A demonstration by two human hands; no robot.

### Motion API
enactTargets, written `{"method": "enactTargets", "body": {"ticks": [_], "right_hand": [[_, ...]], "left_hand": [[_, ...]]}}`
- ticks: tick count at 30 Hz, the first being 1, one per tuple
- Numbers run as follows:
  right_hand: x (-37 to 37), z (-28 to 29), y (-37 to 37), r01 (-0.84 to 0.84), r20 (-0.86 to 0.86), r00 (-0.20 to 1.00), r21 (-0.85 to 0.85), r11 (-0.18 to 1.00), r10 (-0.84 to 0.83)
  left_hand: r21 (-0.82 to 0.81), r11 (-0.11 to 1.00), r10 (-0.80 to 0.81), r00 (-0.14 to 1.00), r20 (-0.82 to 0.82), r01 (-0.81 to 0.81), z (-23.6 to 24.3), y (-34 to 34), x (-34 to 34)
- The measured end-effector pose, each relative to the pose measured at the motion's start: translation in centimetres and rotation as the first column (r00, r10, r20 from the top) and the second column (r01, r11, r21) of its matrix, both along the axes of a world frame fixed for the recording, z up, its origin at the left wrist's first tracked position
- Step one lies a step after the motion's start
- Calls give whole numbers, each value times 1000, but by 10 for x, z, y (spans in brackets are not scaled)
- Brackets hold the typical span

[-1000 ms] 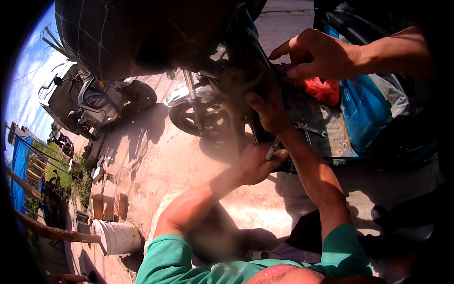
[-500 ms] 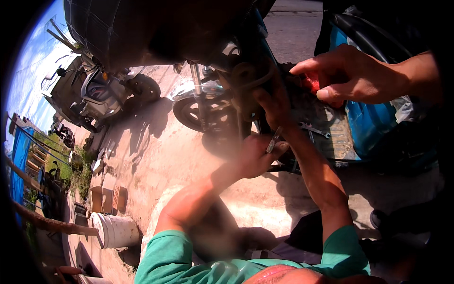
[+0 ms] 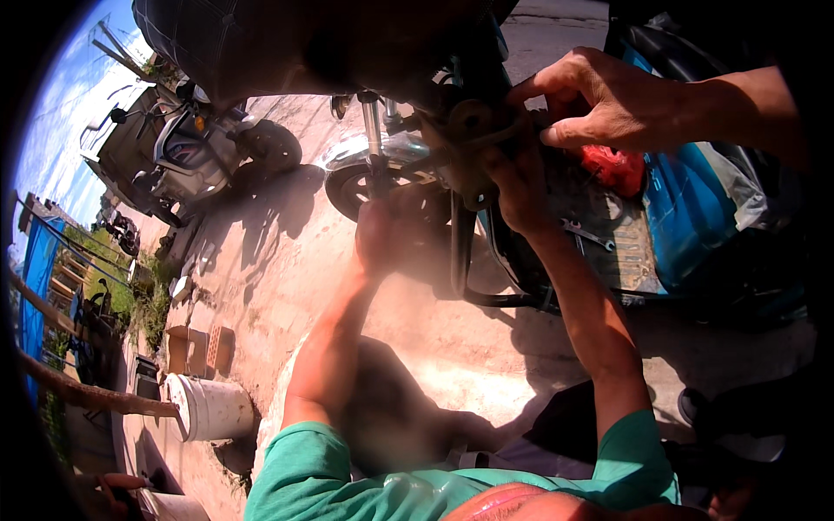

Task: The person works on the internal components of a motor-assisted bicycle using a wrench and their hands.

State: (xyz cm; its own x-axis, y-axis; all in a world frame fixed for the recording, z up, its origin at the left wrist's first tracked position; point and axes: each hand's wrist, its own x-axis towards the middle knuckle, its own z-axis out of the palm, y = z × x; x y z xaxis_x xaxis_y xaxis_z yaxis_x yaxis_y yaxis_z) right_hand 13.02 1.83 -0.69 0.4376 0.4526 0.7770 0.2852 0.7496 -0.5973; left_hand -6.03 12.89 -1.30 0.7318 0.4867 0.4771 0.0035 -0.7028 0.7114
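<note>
My right hand (image 3: 523, 193) is closed on a dark metal bracket (image 3: 470, 143) at the motor vehicle's frame, its fingers partly in shadow. My left hand (image 3: 379, 233) is held in a fist by the silver fork leg (image 3: 372, 130), near the front wheel (image 3: 344, 193). Haze and blur hide what that fist holds. From the right comes another person's hand (image 3: 608, 100), its thumb and fingers bent towards the bracket's right end. A silver spanner (image 3: 595, 234) lies on the footboard (image 3: 638, 260), beside a red plastic bag (image 3: 618, 167).
A dark quilted seat (image 3: 204, 43) overhangs the top. A blue plastic bag (image 3: 686, 217) fills the right of the footboard. A grey three-wheeler (image 3: 187, 152) stands at far left. On the ground at left are a white bucket (image 3: 213, 406) and bricks (image 3: 220, 349).
My left hand, which showed a small silver tool, has moved left and up to the fork. The other person's hand has shifted left and up, off the red bag, towards the bracket.
</note>
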Motion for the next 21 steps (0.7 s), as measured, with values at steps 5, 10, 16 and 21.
{"method": "enactTargets", "body": {"ticks": [5,10,16,21], "right_hand": [[-3,6,0,-43,-40,998,30,999,44],[6,9,-10,-24,70,997,12,1000,23],[-1,12,-7,137,196,971,27,990,-140],[-11,18,-14,88,147,986,-38,995,-82]], "left_hand": [[28,954,301,952,-60,-300,-11,15,18],[90,950,301,953,-15,-299,-1,14,24],[288,897,317,942,110,-336,-3,7,28],[347,864,347,931,111,-364,2,8,32]]}}
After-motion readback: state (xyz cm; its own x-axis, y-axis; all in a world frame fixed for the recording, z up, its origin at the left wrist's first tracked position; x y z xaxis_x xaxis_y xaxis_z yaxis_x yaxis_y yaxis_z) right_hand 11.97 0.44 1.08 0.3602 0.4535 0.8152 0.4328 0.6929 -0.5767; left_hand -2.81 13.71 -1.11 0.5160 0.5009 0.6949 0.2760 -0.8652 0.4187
